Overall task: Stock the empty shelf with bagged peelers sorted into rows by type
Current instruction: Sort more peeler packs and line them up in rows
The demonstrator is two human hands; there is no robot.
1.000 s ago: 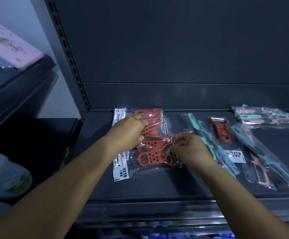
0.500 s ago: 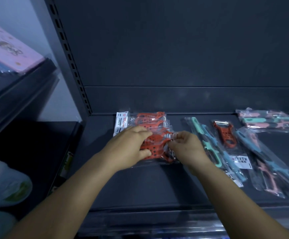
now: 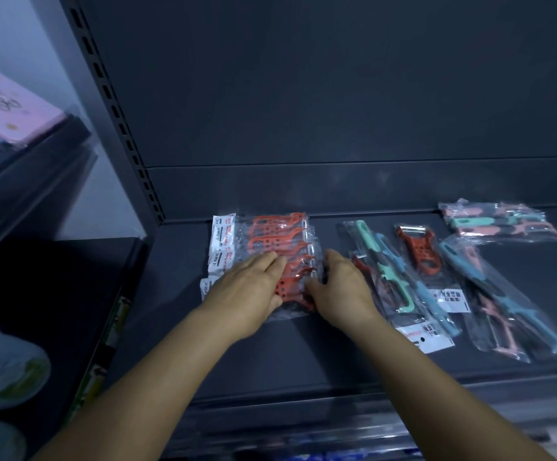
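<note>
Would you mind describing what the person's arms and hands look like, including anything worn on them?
Both forearms are bare up to the frame's edge, with no sleeves showing. The left hand and right hand wear no gloves, and no rings, watch or bracelets are visible. The dim light hides finer details.

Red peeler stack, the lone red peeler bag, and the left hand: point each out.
red peeler stack (image 3: 275, 239), head view, upper bags
lone red peeler bag (image 3: 418, 249), head view, peeler body
left hand (image 3: 252, 287), head view, back of hand

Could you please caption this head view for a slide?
Both hands, left hand and right hand, press red bagged peelers into a row.
</note>
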